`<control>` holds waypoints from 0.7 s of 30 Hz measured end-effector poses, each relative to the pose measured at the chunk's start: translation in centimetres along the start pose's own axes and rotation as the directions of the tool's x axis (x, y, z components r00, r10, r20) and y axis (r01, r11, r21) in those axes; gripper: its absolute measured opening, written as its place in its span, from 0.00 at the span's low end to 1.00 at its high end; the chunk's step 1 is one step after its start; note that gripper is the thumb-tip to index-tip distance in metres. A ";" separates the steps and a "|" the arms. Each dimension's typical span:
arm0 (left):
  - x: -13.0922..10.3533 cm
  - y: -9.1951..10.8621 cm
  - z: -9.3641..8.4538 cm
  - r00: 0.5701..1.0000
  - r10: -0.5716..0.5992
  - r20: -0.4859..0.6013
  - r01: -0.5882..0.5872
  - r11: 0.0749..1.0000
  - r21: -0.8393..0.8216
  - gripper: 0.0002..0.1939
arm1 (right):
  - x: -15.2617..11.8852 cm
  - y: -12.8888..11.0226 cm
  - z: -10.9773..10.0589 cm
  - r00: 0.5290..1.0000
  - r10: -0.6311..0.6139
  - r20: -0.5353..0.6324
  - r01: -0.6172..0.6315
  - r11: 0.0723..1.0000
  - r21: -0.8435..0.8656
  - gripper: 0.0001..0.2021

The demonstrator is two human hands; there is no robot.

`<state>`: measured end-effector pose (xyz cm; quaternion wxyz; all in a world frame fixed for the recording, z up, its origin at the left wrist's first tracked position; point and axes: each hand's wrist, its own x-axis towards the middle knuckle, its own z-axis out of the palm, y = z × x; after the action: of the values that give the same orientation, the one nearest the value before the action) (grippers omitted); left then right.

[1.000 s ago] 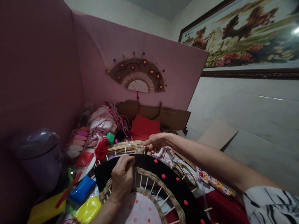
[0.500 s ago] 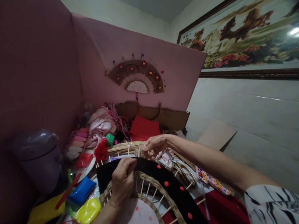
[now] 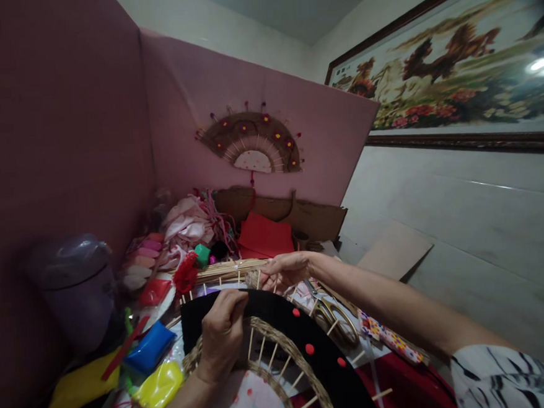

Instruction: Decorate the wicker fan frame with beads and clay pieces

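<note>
A fan-shaped craft piece (image 3: 316,336) lies in front of me, with a black band dotted in red, thin wooden sticks, braided twine rings and a pale spotted half-circle (image 3: 254,401). My left hand (image 3: 223,335) is closed on the upper edge of the black band, thumb and fingers pinched together. Just beyond that edge, my right hand (image 3: 285,271) has its fingers bent in among the stick tips, beside a roll of twine (image 3: 253,280). What its fingertips hold is hidden.
Gold-handled scissors (image 3: 336,321) lie right of the fan. Blue (image 3: 150,348) and yellow (image 3: 159,387) packets sit at left, near a lidded bin (image 3: 73,292). Behind are thin sticks (image 3: 225,270), red sheets (image 3: 265,234) and pink cloth (image 3: 187,222). A finished fan (image 3: 251,140) hangs on a pink panel.
The view has shifted slightly. The black band with its red dots has moved a little right and down; both hands keep nearly the same place and pose.
</note>
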<state>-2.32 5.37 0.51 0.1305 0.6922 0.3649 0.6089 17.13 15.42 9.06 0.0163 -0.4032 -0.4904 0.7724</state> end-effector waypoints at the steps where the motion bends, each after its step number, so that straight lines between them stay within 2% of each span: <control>1: 0.0 0.1 0.0 1.000 0.002 0.002 -0.002 1.000 -0.005 0.07 | 0.0 0.2 0.0 1.000 -0.006 -0.002 0.006 1.000 -0.014 0.13; 6: -0.2 0.2 -0.1 0.998 0.036 0.042 -0.036 0.999 -0.009 0.08 | 0.1 0.8 0.2 1.000 -0.011 -0.003 0.011 0.999 -0.051 0.15; 10: -0.3 0.2 -0.2 0.998 0.050 0.040 -0.050 0.999 0.005 0.08 | -0.4 0.9 0.5 0.995 0.034 0.092 -0.028 0.997 -0.069 0.19; 14: -0.3 0.1 -0.2 0.997 0.070 0.012 -0.070 0.997 0.012 0.08 | -0.9 1.2 0.8 0.986 -0.066 0.155 0.071 0.997 -0.029 0.22; 21: -0.2 0.8 -0.4 0.993 0.120 0.023 -0.121 0.992 0.039 0.08 | -0.9 1.6 1.4 0.994 -0.111 0.015 0.112 0.993 -0.038 0.19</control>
<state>-2.42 4.54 0.99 0.0834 0.7217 0.3334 0.6009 17.44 13.11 8.64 0.0486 -0.3706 -0.5271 0.7632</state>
